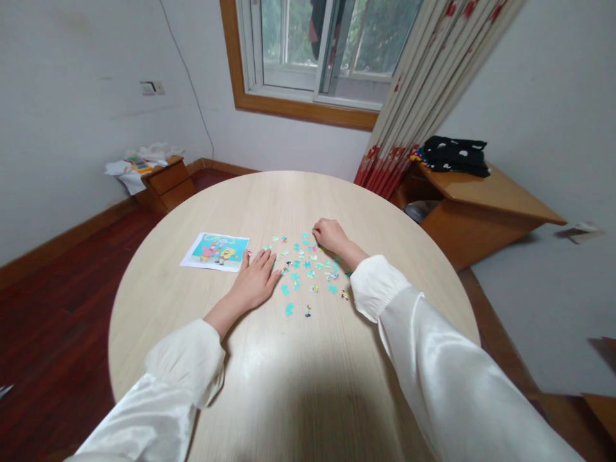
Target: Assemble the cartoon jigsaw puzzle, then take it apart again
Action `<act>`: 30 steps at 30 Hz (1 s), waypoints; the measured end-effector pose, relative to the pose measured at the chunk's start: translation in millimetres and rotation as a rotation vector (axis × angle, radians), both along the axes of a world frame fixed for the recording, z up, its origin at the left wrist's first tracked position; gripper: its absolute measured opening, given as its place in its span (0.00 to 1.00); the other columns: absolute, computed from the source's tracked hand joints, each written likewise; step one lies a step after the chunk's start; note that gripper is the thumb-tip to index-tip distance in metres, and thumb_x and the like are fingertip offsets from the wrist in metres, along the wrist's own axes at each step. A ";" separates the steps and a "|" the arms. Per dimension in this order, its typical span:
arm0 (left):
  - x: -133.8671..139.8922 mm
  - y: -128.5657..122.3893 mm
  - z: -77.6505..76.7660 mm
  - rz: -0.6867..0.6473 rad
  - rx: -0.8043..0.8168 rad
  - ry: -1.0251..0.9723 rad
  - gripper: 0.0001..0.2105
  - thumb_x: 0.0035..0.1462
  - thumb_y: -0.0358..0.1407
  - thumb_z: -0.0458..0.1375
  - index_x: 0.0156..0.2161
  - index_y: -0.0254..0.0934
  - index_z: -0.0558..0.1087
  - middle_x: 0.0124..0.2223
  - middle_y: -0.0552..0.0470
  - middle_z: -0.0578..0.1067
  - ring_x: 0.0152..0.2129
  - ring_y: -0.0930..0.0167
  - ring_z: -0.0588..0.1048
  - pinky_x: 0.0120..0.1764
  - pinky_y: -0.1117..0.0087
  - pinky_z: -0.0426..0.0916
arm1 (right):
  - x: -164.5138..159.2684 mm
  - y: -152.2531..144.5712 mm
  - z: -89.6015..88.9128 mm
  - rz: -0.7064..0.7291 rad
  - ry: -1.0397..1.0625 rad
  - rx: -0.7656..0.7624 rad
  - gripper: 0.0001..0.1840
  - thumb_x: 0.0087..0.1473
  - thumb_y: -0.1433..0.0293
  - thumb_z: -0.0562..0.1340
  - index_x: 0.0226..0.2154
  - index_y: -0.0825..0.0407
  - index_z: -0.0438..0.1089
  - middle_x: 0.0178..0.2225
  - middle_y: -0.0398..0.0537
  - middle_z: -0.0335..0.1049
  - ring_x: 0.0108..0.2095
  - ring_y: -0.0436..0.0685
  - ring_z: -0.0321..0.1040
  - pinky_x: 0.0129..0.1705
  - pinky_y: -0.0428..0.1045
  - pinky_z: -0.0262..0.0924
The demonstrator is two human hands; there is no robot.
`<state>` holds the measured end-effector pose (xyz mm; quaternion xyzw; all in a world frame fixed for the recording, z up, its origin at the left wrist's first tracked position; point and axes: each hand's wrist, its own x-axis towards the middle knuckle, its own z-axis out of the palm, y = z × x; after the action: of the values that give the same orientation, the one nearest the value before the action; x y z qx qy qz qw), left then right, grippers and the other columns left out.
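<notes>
Many small jigsaw puzzle pieces (308, 264), mostly turquoise with some multicoloured ones, lie loose across the middle of the table. My left hand (255, 277) rests flat at the left side of the pieces, fingers spread, with fingertips on or beside a few of them. At the far right of the spread, my right hand (330, 235) has its fingers curled together over the tabletop. Whatever may be between those fingertips is hidden. A printed cartoon picture (216, 251) on white paper lies left of my left hand.
The round wooden table (269, 385) fills the centre. Behind it are a window (327, 51) and a long curtain (423, 77). A wooden cabinet (486, 212) with black cloth (455, 156) on it stands at right. A small drawer unit (168, 186) stands at left.
</notes>
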<state>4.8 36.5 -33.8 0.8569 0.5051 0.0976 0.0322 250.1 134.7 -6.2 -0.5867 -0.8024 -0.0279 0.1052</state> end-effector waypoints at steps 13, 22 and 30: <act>-0.4 -0.6 -1.3 -0.017 0.033 -0.024 0.25 0.66 0.42 0.39 0.62 0.33 0.60 0.65 0.38 0.59 0.63 0.59 0.56 0.63 0.45 0.41 | 43.0 -87.4 -21.0 0.025 -0.023 -0.200 0.28 0.65 0.60 0.43 0.62 0.55 0.55 0.65 0.61 0.49 0.66 0.63 0.44 0.63 0.65 0.43; -3.3 -0.5 -0.6 -0.005 0.031 0.033 0.24 0.67 0.41 0.39 0.61 0.31 0.61 0.64 0.37 0.60 0.63 0.58 0.56 0.62 0.43 0.42 | 9.0 -83.4 -13.4 0.037 0.000 -0.268 0.34 0.64 0.52 0.42 0.66 0.52 0.46 0.68 0.59 0.38 0.68 0.65 0.34 0.65 0.66 0.33; -5.6 1.0 -3.6 -0.008 0.039 0.007 0.25 0.66 0.41 0.38 0.62 0.31 0.61 0.65 0.37 0.59 0.63 0.58 0.56 0.62 0.43 0.42 | 19.8 -83.5 -18.2 -0.033 0.071 -0.283 0.36 0.64 0.52 0.38 0.67 0.53 0.40 0.69 0.57 0.36 0.68 0.63 0.32 0.66 0.64 0.32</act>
<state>-0.8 37.5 -37.4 0.8596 0.5000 0.1046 0.0141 269.9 51.2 -24.4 -0.6094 -0.7844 0.1046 0.0494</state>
